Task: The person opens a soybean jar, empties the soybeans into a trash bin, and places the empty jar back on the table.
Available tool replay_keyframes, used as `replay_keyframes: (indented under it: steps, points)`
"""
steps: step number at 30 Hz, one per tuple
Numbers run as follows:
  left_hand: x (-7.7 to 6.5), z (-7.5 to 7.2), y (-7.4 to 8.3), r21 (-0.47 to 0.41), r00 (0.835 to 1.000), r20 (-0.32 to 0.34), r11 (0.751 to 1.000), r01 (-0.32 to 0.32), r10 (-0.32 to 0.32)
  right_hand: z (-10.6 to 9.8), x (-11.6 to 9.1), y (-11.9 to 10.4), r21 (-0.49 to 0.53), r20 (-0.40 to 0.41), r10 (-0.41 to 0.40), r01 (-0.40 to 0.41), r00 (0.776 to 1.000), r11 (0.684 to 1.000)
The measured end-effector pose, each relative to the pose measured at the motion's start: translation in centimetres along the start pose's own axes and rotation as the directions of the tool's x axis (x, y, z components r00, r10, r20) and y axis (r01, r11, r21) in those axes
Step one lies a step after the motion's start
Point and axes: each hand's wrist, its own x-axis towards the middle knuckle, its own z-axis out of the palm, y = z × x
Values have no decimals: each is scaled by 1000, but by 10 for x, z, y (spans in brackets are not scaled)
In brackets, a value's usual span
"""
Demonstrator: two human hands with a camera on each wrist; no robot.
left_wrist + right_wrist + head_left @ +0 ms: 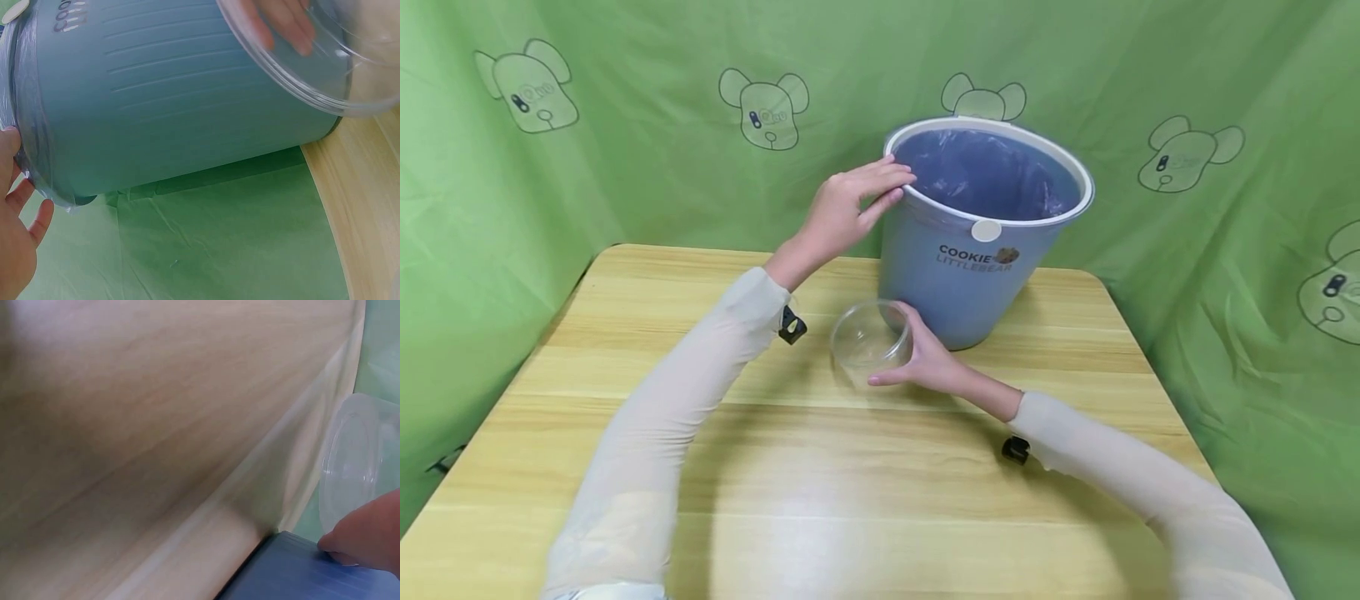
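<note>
A blue trash can with a white rim and a thin clear liner over its edge stands on the table. My left hand rests on the left of its rim, fingers fairly straight; in the left wrist view some fingers spread apart beside the rim. My right hand holds a clear round plastic bowl by its right side, thumb in front and fingers behind, close to the can's lower left. In the right wrist view the bowl shows partly, with a fingertip near the can.
The wood-grain table extends toward me and to both sides. Green cloth with printed bear heads hangs behind and along both sides. Small black devices are attached at both wrists.
</note>
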Motion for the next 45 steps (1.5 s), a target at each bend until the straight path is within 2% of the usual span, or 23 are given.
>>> replay_keyframes:
  steps: [12,26,33,45]
  points:
    - [0,1,0,-6,1000,-6,1000,5,-5,7,-3,3,1,1,46,-46,999,999]
    - [-1,1,1,-13,1000,-12,1000,20,-20,8,-5,3,-14,34,183,-183,983,983]
    - [-1,2,1,-26,1000,-26,1000,10,-10,11,-2,3,12,42,189,-189,981,982]
    - [-1,2,0,-9,1000,-20,1000,16,-16,13,2,3,-7,40,234,-234,971,972]
